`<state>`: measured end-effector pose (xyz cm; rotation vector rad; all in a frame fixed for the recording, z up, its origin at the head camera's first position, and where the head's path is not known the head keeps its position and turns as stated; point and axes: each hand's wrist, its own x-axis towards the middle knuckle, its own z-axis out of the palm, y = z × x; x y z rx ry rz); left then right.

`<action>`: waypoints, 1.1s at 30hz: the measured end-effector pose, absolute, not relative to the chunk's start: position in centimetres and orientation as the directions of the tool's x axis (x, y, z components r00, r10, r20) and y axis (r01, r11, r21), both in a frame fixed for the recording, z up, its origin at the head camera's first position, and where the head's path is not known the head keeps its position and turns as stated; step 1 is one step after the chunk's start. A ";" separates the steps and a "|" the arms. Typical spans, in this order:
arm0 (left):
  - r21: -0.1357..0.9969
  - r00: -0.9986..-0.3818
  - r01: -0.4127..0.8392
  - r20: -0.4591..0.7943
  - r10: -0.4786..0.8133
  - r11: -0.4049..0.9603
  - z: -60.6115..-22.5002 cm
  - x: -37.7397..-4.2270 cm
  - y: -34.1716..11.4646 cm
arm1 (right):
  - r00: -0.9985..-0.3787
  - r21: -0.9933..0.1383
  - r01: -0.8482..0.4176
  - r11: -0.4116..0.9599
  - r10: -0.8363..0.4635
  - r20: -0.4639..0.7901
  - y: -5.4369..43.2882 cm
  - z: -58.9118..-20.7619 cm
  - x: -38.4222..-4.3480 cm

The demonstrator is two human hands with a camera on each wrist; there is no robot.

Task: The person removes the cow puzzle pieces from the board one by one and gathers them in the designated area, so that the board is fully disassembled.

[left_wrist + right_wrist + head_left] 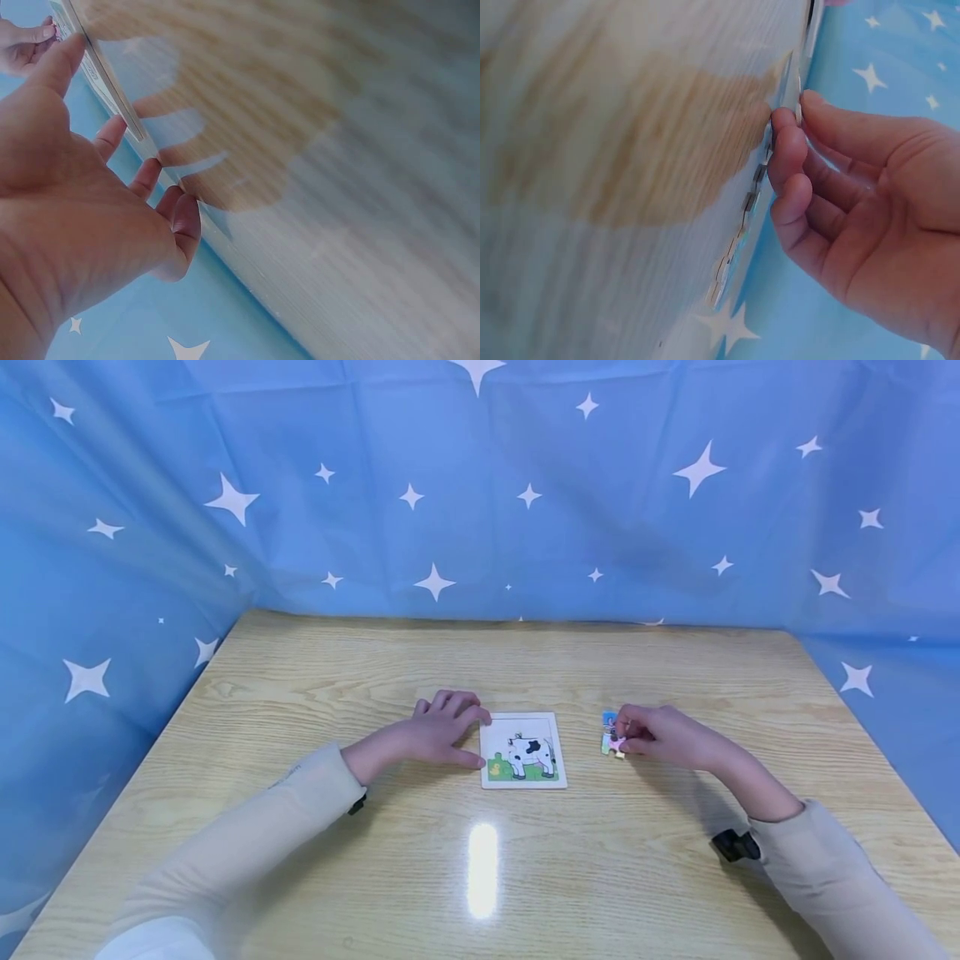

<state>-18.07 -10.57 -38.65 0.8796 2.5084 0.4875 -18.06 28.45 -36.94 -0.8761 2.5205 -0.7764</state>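
A square white puzzle board (504, 729) lies flat on the table, its picture showing a black-and-white cow on green grass. With fingers spread, my left hand (441, 732) touches the board's left edge, thumb near the lower corner and index finger near the upper one. To the right of the board is a small group of colourful puzzle pieces (608, 720). My right hand (654, 737) is over these and pinches a thin puzzle piece (799, 114) between thumb and index finger, the other fingers curled. Its fingers cover part of the group.
The wood-grain table (360, 868) has a bright light reflection in front of the board. A blue curtain (480, 527) with white stars hangs along the back and sides. Both wrists carry black straps.
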 end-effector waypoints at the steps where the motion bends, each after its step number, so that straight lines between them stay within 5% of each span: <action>1: 0.457 -0.703 0.497 -0.286 0.651 0.738 -38.7 -18.1 -10.6 | -0.744 -0.603 -0.448 0.660 -0.649 -0.157 28.4 -36.9 -18.1; 33: 0.465 -0.702 0.492 -0.289 0.651 0.736 -38.4 -17.9 -10.6 | -0.802 -0.538 -0.407 0.738 -0.571 -0.177 27.9 -36.4 -18.0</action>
